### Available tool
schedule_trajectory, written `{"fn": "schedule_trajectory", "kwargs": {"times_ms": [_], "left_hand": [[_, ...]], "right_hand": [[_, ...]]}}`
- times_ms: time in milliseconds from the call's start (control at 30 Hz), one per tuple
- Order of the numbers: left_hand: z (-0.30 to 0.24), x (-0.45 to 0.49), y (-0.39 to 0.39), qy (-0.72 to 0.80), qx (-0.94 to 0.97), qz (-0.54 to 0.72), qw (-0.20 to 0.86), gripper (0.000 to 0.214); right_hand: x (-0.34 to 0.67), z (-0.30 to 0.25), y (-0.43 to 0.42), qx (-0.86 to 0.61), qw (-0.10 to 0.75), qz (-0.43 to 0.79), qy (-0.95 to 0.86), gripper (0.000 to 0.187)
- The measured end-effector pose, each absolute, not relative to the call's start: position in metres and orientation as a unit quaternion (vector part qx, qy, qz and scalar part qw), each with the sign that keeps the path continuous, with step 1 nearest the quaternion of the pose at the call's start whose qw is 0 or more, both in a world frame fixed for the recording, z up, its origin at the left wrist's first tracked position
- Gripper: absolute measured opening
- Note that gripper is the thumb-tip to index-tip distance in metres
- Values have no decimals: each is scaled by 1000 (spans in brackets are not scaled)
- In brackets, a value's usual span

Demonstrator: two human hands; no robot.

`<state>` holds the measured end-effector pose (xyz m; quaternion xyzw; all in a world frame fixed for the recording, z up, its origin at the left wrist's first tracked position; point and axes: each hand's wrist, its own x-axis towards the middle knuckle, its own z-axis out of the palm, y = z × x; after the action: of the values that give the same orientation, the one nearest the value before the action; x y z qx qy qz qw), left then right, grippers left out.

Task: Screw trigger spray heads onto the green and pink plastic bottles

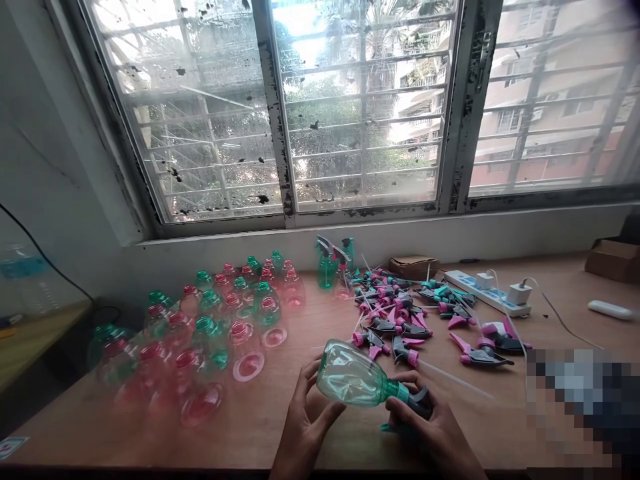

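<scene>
The person's 2 hands are both closed on the same item, a clear green bottle (353, 373) held aslant just above the front part of the bench (265, 433). The left hand (306, 407) grips it near the base, thumb along the underside and fingers at the end. The right hand (425, 417) is clamped around the dark spray head (420, 402), whose teal collar (397, 392) sits at the bottle's neck; whether the collar is fully tightened cannot be told.

To the left, pink and green open-necked bottles (186, 377) stand in a dense group, several of them blurred. Beyond the held bottle lies a heap of loose spray heads (395, 310), mostly pink and grey with some teal, their thin tubes pointing various ways. At the wall, beside the heap, 3 bottles with sprayers fitted (327, 272) stand upright, 2 green and 1 pink. Right of the heap rests a white power strip (485, 291) with 2 plugs in it. A cardboard box (613, 260) sits at the far right.
</scene>
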<state>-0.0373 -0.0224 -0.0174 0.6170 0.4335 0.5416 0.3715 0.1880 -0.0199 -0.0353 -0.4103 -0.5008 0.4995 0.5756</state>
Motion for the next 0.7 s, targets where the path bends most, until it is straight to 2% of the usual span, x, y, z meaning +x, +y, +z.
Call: {"fn": "schedule_trajectory", "kwargs": {"times_ms": [167,333,533,700], "left_hand": [[-20,-38,-21,409,602,557,401,48],[-18,-37,-22,418,622,539,384,47],[-16,-37,-23,437,617,539,372,61],[-16,-37,-22,430,603,548,389,48]], "right_hand": [[189,-36,-19,-412,573,504,-498,42],[189,-35,-20,-407,580,520,-477,43],[188,-37,-19,-407,578,511,-490,44],[188,-35,-20,-408,578,515,-483,44]]}}
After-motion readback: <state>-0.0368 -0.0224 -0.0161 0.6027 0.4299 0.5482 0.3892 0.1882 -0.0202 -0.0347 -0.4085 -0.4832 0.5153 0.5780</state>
